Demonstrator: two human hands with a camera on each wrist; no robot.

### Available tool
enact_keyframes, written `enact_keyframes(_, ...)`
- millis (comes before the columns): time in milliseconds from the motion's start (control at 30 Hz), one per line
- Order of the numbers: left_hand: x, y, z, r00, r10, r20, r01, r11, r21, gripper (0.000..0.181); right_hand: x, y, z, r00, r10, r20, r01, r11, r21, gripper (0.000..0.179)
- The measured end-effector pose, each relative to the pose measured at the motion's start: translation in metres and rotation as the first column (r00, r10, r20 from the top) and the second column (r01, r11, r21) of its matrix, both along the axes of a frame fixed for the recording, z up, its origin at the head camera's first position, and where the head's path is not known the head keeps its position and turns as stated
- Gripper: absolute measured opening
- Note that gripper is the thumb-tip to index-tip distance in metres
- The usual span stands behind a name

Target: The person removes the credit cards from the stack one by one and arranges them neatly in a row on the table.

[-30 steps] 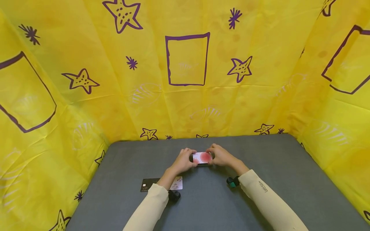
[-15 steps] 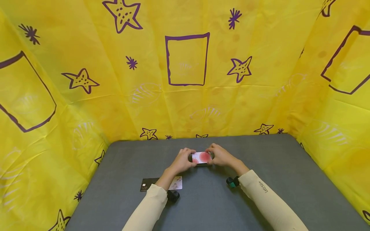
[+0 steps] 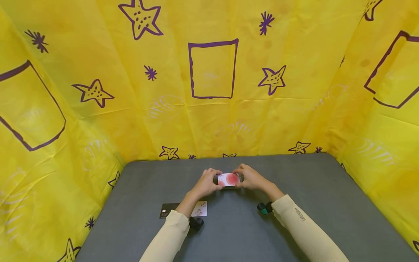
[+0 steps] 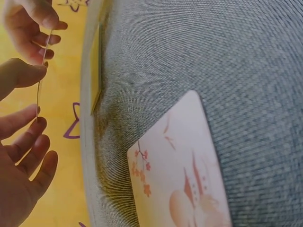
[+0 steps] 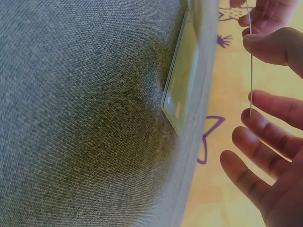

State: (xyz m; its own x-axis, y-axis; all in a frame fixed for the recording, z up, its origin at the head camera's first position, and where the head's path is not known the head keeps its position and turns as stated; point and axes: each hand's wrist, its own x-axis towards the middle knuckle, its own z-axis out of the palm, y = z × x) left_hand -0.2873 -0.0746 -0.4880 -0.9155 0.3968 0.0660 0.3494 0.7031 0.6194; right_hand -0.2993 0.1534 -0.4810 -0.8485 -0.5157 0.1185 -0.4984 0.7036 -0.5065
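In the head view my left hand (image 3: 207, 183) and right hand (image 3: 251, 177) pinch a white card (image 3: 231, 179) with red circles by its two ends, between thumbs and fingers. Both wrist views show this card edge-on, its thin edge (image 5: 251, 71) apart from the table. Beneath it a dark, glossy flat card (image 5: 181, 78) lies on the cloth, mostly covered by the held card from above. Under my left forearm lie a black card (image 3: 168, 210) marked VIP and a white card (image 4: 184, 184) with pink blossoms; the forearm hides where they meet.
A grey cloth-covered table (image 3: 262, 240) carries everything. Yellow fabric (image 3: 209, 123) with purple starfish drawings hangs behind it and along both sides. Dark wrist cameras (image 3: 196, 222) sit under both cuffs, the left one close to the cards on the table.
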Motion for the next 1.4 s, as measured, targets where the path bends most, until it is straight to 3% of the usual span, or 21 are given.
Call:
enact_keyframes(167, 0.003, -0.001, 0.004, 1.000, -0.001, 0.012, 0.001, 1.000, 0.010, 0.050, 0.002, 0.000, 0.001, 1.000, 0.006, -0.007, -0.006, 1.000, -0.015, 0.048)
enact_keyframes(433, 0.004, -0.004, 0.005, 0.999, -0.014, -0.035, 0.014, 1.000, -0.007, 0.050, 0.003, 0.000, 0.004, 0.999, 0.010, -0.030, -0.011, 1.000, -0.018, 0.047)
enact_keyframes(867, 0.011, -0.009, 0.007, 0.999, -0.022, -0.024, 0.022, 1.000, 0.009, 0.054, 0.012, -0.001, 0.006, 0.996, 0.040, -0.081, -0.043, 0.999, -0.027, 0.046)
enact_keyframes(1100, 0.016, -0.013, 0.005, 0.999, -0.022, -0.032, 0.022, 1.000, 0.009, 0.052, 0.016, -0.005, 0.005, 0.998, 0.038, -0.047, -0.039, 0.999, -0.032, 0.046)
enact_keyframes(1400, 0.021, -0.016, 0.006, 1.000, -0.004, 0.003, 0.004, 0.999, 0.033, 0.051, 0.019, -0.008, 0.005, 0.999, 0.035, -0.032, -0.036, 0.999, -0.030, 0.045)
